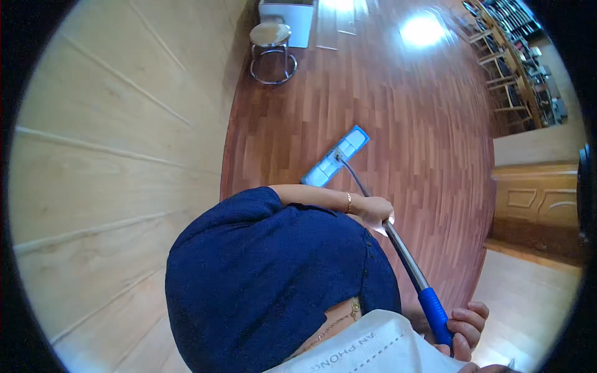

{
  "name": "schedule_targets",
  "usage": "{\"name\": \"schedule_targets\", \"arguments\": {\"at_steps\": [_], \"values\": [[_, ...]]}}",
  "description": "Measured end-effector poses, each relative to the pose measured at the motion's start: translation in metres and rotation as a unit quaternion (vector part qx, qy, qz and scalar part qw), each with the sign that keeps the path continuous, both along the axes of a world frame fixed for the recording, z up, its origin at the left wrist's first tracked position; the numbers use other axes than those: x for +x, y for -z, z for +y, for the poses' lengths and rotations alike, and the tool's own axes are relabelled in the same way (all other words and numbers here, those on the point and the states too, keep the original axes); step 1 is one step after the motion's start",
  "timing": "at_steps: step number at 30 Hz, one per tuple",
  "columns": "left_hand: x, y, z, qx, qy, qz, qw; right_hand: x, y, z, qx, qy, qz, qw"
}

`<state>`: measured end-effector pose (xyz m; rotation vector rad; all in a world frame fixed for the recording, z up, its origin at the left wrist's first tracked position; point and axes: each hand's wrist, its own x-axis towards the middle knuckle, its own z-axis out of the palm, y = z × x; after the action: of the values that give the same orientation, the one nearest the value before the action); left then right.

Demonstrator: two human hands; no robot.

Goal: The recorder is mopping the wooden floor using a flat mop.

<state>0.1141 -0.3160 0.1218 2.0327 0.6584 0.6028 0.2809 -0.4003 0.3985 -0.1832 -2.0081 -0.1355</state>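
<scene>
The person's left hand (375, 211) was closed around the long silver metal mop handle (404, 252) partway down its length, a thin gold bracelet (348, 202) on the wrist just behind it. The right hand (466, 329) gripped the same pole nearer the body, its fingers (477, 311) curled around the blue plastic grip sleeve (434, 314) at the upper end. The handle ran slantwise between the two hands, the left well ahead of the right.

Beyond the left hand the pole narrowed to a thin dark rod and met the flat rectangular light-blue mop head (336, 157), which lay flat on the reddish-brown wooden plank floor (404, 124) (the far end of the head angled away from the person). A dark blue short-sleeved top (267, 280) filled the space below and to the left of the left hand.

Far ahead of both hands, a round stool with a chrome ring base (272, 53) stood on the floor, just beside a white box-like cabinet (289, 18). Left of the hands rose a pale panelled wall (112, 155). To the right of the right hand stood a carved wooden counter (538, 193), and wooden shelving (510, 62) lay further off.
</scene>
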Motion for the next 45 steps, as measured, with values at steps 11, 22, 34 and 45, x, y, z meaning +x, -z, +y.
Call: {"name": "schedule_targets", "arguments": {"at_steps": [11,22,34,45], "values": [[-0.088,0.054,-0.011,0.049,-0.232,0.106,0.966,-0.010,0.063,0.044,-0.191,-0.223,0.030,0.955],[-0.158,0.072,-0.039,0.021,-0.354,0.160,0.921,-0.058,0.054,0.087,-0.320,-0.382,-0.155,0.853],[-0.102,0.051,-0.129,-0.023,-0.486,0.131,0.864,-0.074,0.018,0.120,-0.258,-0.574,-0.238,0.740],[-0.115,0.031,-0.131,0.006,-0.514,0.121,0.849,-0.090,0.018,0.108,-0.319,-0.658,-0.213,0.648]]}}
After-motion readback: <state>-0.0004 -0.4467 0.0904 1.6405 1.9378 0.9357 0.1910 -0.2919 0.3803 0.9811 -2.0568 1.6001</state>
